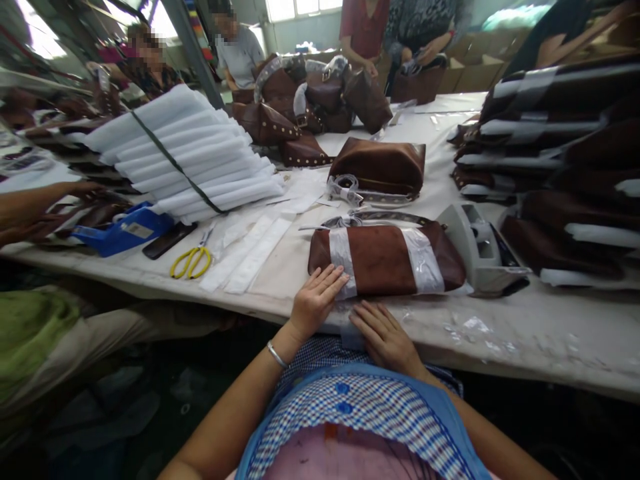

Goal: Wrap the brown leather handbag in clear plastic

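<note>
A brown leather handbag [380, 261] lies on its side at the table's front edge, with clear plastic strips wrapped around it near both ends. My left hand [320, 295] rests on the bag's left end, fingers stretched out over the plastic strip there. Just below the bag's front edge, my right hand [385, 332] lies flat on the table edge, its fingers extended over a piece of clear film. The bag's studded strap, partly in plastic, lies behind it. Directly behind stands another brown handbag [380, 167], upright and slouching.
A grey tape dispenser [475, 250] stands right of the bag, beside stacked wrapped bags [540, 127]. To the left are yellow-handled scissors [193, 260], a black phone [170, 241], a blue tape dispenser [125, 230] and a tied white stack [185, 153]. Other people work around the table.
</note>
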Demonstrator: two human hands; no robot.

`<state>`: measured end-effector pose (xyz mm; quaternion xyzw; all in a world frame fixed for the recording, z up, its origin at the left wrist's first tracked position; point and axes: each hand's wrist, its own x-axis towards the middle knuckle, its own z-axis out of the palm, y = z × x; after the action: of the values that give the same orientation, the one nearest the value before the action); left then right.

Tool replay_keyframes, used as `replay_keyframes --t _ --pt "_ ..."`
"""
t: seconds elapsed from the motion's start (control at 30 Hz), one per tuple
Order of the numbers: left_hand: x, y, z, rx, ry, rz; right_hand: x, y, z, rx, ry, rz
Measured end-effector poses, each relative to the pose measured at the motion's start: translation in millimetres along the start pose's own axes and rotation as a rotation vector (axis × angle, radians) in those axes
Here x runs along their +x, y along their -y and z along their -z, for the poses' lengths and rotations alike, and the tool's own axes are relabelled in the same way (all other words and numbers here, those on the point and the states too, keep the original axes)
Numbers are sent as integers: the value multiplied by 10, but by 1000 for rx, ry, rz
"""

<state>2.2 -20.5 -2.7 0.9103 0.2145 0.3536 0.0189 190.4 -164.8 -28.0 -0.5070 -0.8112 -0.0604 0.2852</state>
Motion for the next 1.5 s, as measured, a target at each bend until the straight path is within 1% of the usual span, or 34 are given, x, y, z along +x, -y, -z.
replay_keyframes --t 0.07,0.17,0.23,0.43,0.53,0.67,0.8,0.93,1.03,1.13,1.23,1.4,1.43,1.5 --pt "15 -4 13 4 -1 3 76 -5 7 76 -63 3" --pt "40 -9 39 6 4 5 167 9 0 160 -103 69" --pt "58 -10 56 9 4 -2 203 34 -17 185 -107 120" --pt "56 4 47 80 10 -46 226 94 -25 181 -64 188" --pt "8 15 7 120 18 -60 246 79 48 181 -39 212" --pt "-28 20 0 139 59 -75 337 23 217 189 -27 225" --pt "-13 10 59 168 79 -101 502 -68 378 152 -46 191" --pt "-18 -15 92 223 121 -106 712 -177 477 83 -64 189" --pt "-46 -46 66 272 82 -85 834 -233 505 52 -77 185" --pt "-69 -71 38 288 47 -49 869 -261 500 56 -70 185" --pt "-58 -64 83 174 76 3 839 -280 484 81 -59 173" --pt "39 -5 358 -231 201 83 778 -308 465 118 -61 168" --pt "66 -1 408 -306 207 113 770 -311 462 127 -57 178" --pt "119 -10 464 -410 190 217 758 -312 459 140 -54 200"
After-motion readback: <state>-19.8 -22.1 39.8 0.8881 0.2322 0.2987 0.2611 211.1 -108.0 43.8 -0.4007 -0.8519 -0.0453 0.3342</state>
